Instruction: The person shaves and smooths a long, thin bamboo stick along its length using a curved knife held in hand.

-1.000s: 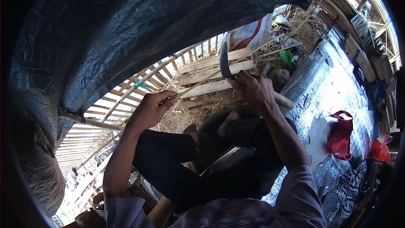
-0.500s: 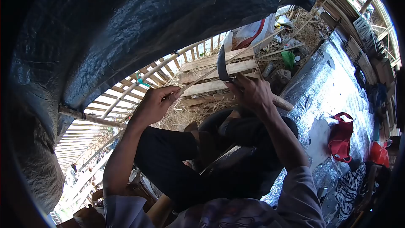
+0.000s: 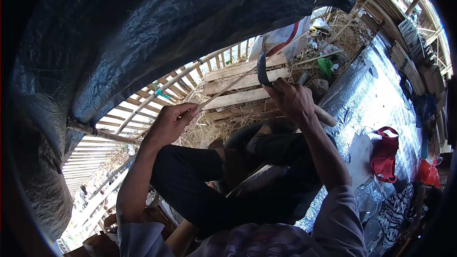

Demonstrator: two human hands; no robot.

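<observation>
The left hand pinches a thin strip above the wooden slats. The right hand's grip is closed around the wooden handle of a curved knife.

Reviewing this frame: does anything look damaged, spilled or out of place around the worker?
Yes. The shiny silver sheet at the right looks worn, with a dull, ragged pale patch near the red fabric item. A crumpled green plastic scrap lies amid dry straw, like discarded rubbish.
</observation>
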